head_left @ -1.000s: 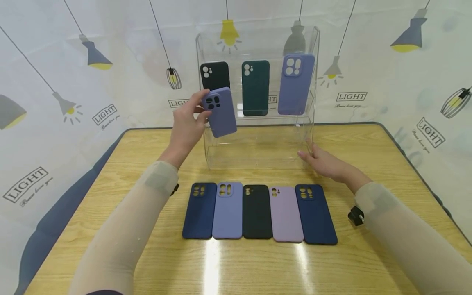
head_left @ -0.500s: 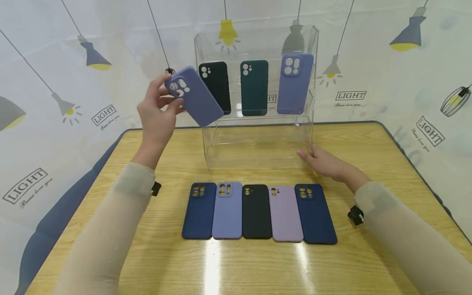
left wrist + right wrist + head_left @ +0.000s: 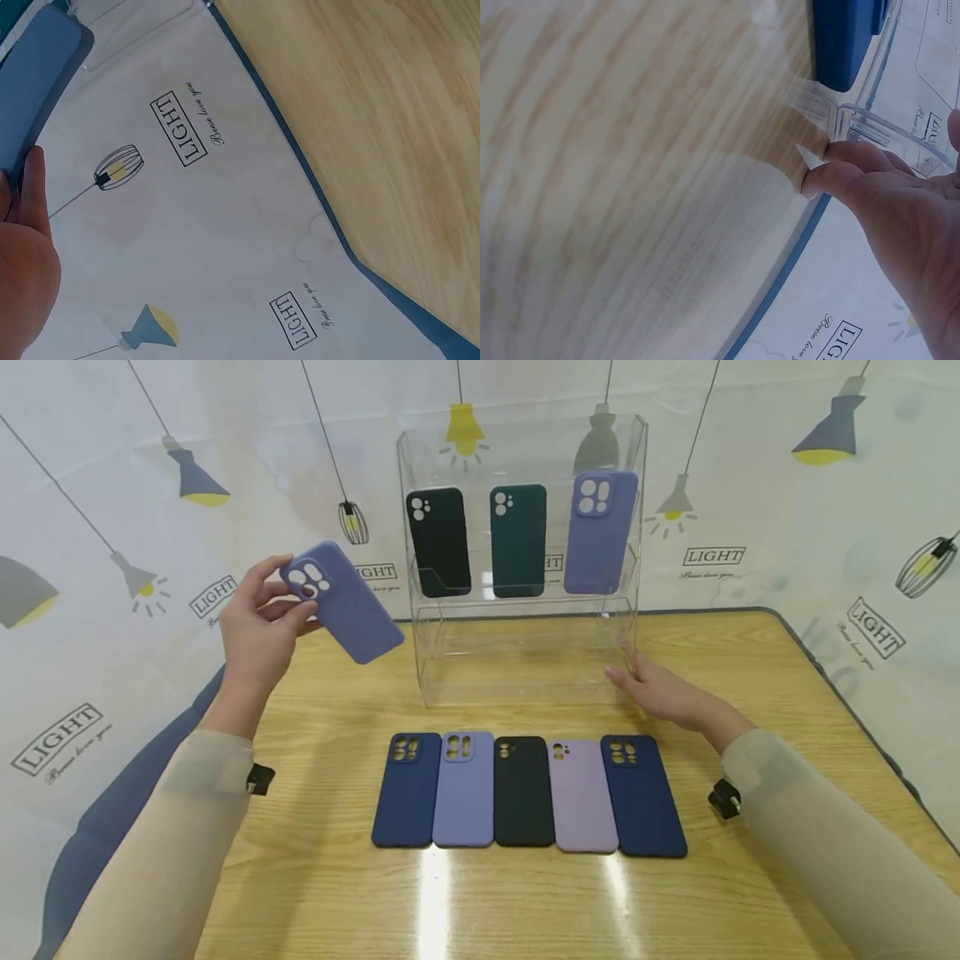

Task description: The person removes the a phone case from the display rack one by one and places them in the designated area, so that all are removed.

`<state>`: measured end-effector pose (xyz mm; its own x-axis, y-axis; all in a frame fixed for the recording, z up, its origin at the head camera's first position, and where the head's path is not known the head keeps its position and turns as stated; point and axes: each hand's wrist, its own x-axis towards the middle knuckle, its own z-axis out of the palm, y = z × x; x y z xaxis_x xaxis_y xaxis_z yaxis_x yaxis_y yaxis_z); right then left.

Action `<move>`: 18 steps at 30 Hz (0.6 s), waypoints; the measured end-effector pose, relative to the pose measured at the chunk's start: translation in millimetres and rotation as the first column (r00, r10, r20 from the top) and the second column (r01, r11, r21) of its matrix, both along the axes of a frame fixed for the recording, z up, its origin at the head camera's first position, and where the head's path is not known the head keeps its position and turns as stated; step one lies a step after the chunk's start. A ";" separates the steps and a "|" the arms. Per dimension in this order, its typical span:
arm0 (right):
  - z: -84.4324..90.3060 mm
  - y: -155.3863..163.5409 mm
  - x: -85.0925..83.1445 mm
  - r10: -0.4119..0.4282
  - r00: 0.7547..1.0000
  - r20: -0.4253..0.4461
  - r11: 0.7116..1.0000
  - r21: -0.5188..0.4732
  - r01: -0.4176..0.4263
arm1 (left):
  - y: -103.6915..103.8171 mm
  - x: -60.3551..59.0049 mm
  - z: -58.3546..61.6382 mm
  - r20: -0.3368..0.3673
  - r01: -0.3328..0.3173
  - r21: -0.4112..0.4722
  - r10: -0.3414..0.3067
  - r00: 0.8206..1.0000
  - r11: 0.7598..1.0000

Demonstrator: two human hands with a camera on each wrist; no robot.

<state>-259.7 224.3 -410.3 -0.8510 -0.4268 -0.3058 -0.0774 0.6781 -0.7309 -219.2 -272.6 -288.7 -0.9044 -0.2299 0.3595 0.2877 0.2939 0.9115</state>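
My left hand [image 3: 258,627] pinches a periwinkle phone case [image 3: 348,606] by its camera end, out to the left of a clear acrylic display stand [image 3: 517,647]. The case tilts, its lower end pointing right, and part of it also appears in the left wrist view. Down at the stand's lower right side, my right hand [image 3: 663,692] grips the edge, thumb in front and fingers partly hidden behind. On the stand's upper tier lean a black case [image 3: 439,543], a dark green case [image 3: 518,539] and another periwinkle case [image 3: 602,535].
Before the stand, several cases lie side by side on the wooden table [image 3: 315,877]: a navy case [image 3: 405,797], a periwinkle one, a black case [image 3: 522,802], a lilac case [image 3: 583,806] and a second navy one. A lamp-print cloth [image 3: 787,518] hangs behind.
My left hand has drawn the periwinkle case leftward from in front of the stand, tilting it and then lowering it, so the black case shows fully. My right hand has stayed put.
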 end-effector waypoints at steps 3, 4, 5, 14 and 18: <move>0.2 -0.5 0.5 0.001 1.000 -0.003 1.000 0.002 -0.001 | -12.9 4.4 -6.3 0.046 0.002 -0.010 -0.001 0.999 1.000; 0.3 -0.8 0.6 0.002 1.000 -0.004 1.000 0.001 -0.002 | -17.2 5.8 -8.8 0.064 0.009 -0.016 -0.008 0.998 1.000; 0.5 -1.1 0.9 0.003 1.000 -0.006 1.000 0.000 -0.003 | -21.1 7.0 -11.3 0.081 0.015 -0.036 -0.012 0.997 0.999; -0.9 0.3 0.0 -0.001 1.000 -0.020 1.000 0.001 0.001 | -48.1 17.1 -41.5 0.351 0.260 -0.211 -0.175 0.920 0.942; -1.6 1.5 -0.2 0.001 1.000 -0.009 1.000 -0.010 -0.001 | -56.9 20.5 -60.1 0.515 0.427 -0.213 -0.271 0.813 0.879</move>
